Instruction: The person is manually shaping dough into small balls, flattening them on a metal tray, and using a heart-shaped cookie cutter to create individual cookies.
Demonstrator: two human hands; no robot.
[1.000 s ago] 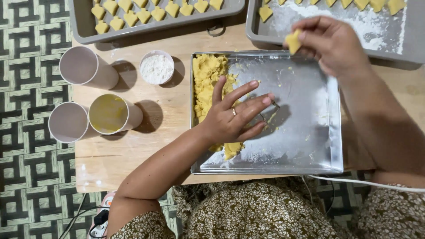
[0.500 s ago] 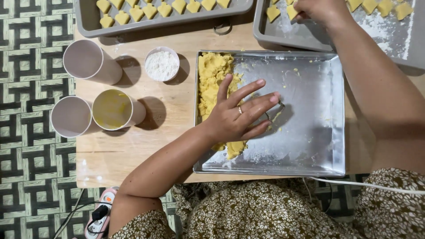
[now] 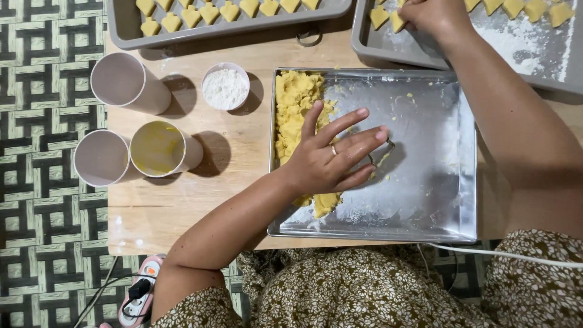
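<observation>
The left hand (image 3: 331, 159) is laid flat, fingers spread, on yellow dough (image 3: 297, 109) in the metal pan (image 3: 425, 200) at centre; nothing is gripped. At the upper right, a dough piece (image 3: 398, 21) is pinched in the right hand (image 3: 434, 13) over the grey tray (image 3: 516, 54).

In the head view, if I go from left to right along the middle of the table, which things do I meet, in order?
Empty pink cup → cup with yellow residue → yellow dough → left hand → bare floured part of the metal tray → right forearm.
</observation>
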